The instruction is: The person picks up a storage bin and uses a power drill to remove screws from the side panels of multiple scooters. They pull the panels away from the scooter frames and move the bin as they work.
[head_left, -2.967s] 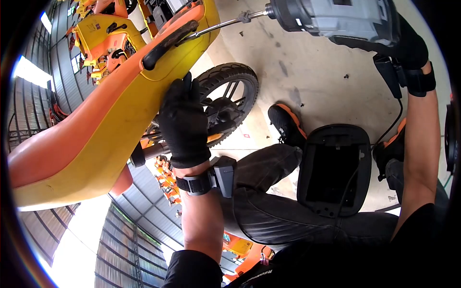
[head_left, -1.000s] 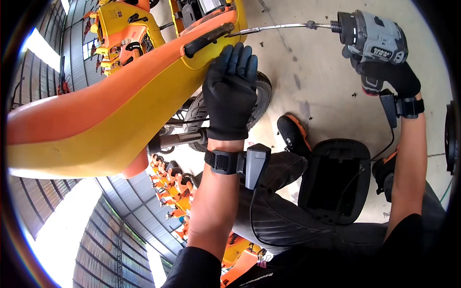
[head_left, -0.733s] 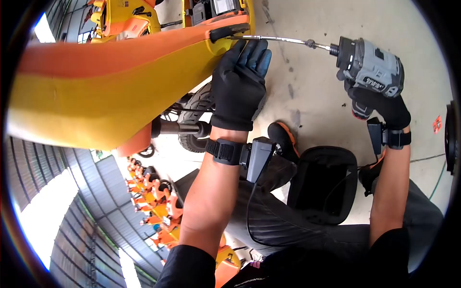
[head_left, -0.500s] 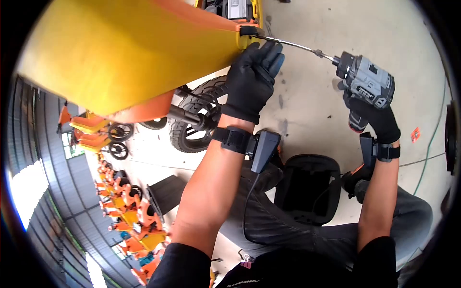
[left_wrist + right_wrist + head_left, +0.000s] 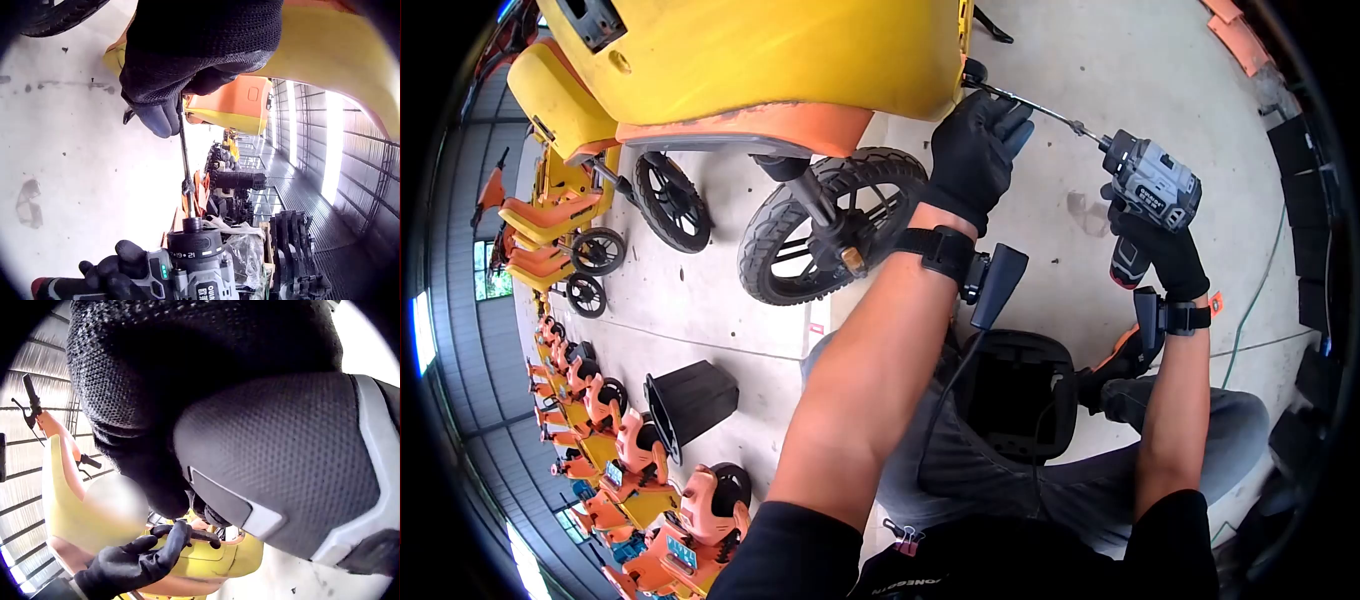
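A yellow and orange scooter body [image 5: 780, 60] fills the top of the head view. My right hand [image 5: 1165, 255], in a black glove, grips the handle of a grey cordless drill [image 5: 1152, 183]. The drill's long thin bit [image 5: 1040, 108] reaches up-left to the black grab handle [image 5: 187, 534] at the body's rear edge. My gloved left hand [image 5: 985, 140] holds the bit near its tip. In the left wrist view its fingers [image 5: 159, 115] pinch the bit's shaft [image 5: 184, 150], with the drill [image 5: 194, 262] below. The bit's tip is hidden behind the glove.
The scooter's rear wheel [image 5: 830, 225] stands just left of my left forearm. A black seat pan [image 5: 1010, 395] lies on my lap. Rows of orange and yellow scooters [image 5: 600, 440] line the left side. A black part [image 5: 690, 400] sits on the concrete floor, and a green hose [image 5: 1250, 300] runs at right.
My left hand left the yellow panel, where it lay flat, and took hold of the bit's shaft. The drill dropped lower and the view swung so the scooter body sits higher.
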Action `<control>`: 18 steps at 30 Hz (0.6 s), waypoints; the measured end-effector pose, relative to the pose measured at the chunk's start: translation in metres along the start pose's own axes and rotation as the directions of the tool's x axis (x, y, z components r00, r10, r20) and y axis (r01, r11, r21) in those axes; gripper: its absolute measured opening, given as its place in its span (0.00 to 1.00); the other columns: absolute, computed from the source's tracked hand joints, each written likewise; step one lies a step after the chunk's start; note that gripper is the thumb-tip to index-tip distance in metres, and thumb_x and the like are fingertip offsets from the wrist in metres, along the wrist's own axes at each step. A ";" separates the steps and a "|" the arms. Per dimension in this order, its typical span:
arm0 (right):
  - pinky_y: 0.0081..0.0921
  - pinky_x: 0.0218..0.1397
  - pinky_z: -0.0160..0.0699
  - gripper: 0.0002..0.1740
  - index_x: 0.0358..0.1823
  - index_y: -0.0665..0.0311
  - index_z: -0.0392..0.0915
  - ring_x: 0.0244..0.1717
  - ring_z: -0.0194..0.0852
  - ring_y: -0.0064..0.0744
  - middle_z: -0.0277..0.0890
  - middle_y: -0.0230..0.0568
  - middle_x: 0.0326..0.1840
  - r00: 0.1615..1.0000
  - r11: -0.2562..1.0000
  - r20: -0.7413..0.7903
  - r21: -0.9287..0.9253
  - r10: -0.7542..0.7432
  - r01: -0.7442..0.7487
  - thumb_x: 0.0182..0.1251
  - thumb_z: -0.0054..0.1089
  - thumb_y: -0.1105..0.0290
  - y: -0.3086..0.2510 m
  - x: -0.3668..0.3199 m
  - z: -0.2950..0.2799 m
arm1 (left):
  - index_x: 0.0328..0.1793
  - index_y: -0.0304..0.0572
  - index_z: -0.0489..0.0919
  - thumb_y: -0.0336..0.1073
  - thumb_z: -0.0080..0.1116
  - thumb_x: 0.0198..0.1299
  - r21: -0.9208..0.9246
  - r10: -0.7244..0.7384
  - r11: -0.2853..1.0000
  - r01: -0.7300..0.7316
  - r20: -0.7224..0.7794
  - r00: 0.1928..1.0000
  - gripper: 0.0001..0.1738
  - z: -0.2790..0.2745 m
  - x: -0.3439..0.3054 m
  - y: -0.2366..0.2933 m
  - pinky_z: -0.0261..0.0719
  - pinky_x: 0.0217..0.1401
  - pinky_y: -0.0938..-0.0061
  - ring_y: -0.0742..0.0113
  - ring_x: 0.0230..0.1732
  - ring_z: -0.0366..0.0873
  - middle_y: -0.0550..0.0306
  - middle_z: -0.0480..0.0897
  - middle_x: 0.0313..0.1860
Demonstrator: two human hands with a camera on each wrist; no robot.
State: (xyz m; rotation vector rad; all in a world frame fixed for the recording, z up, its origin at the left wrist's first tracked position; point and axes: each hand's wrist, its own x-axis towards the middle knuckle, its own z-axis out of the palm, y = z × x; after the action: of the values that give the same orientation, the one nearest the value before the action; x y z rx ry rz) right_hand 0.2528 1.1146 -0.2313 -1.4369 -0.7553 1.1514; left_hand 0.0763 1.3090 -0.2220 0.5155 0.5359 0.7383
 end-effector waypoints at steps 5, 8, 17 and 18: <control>0.21 0.45 0.74 0.21 0.53 0.63 0.74 0.41 0.74 0.20 0.78 0.32 0.46 1.000 1.000 0.017 -0.005 0.007 -0.007 0.56 0.63 0.73 -0.003 0.001 -0.001 | 0.45 0.31 0.71 0.29 0.41 0.65 -0.025 -0.003 1.000 0.003 -0.003 1.000 0.09 0.001 0.001 0.000 0.70 0.65 0.62 0.55 0.60 0.72 0.47 0.74 0.50; 0.21 0.45 0.74 0.20 0.53 0.63 0.74 0.41 0.74 0.20 0.78 0.31 0.46 1.000 0.999 0.014 -0.036 0.006 -0.006 0.56 0.63 0.73 -0.005 0.002 -0.001 | 0.45 0.30 0.71 0.29 0.42 0.64 -0.016 0.009 1.000 -0.009 -0.009 1.000 0.09 0.000 0.000 -0.001 0.70 0.65 0.62 0.55 0.59 0.73 0.47 0.74 0.49; 0.22 0.45 0.73 0.21 0.52 0.63 0.75 0.41 0.73 0.20 0.78 0.30 0.45 0.998 0.985 0.054 -0.163 -0.044 0.053 0.56 0.64 0.72 -0.012 0.008 -0.005 | 0.45 0.29 0.72 0.28 0.42 0.64 -0.009 0.032 0.999 -0.032 0.002 0.999 0.10 -0.007 0.001 -0.003 0.70 0.66 0.61 0.55 0.59 0.73 0.47 0.75 0.50; 0.22 0.45 0.73 0.21 0.53 0.63 0.75 0.41 0.73 0.19 0.78 0.30 0.45 0.998 0.982 0.054 -0.185 -0.031 0.040 0.55 0.65 0.71 -0.012 0.009 -0.007 | 0.46 0.29 0.72 0.28 0.42 0.64 -0.027 0.026 0.999 -0.026 0.001 1.000 0.10 -0.008 0.001 -0.002 0.69 0.66 0.61 0.54 0.59 0.73 0.46 0.75 0.51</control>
State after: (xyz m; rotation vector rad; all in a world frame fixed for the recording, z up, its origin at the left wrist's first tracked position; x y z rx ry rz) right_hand 0.2646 1.1231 -0.2220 -1.5460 -0.9414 1.1170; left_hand 0.0729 1.3099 -0.2291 0.4982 0.5182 0.7689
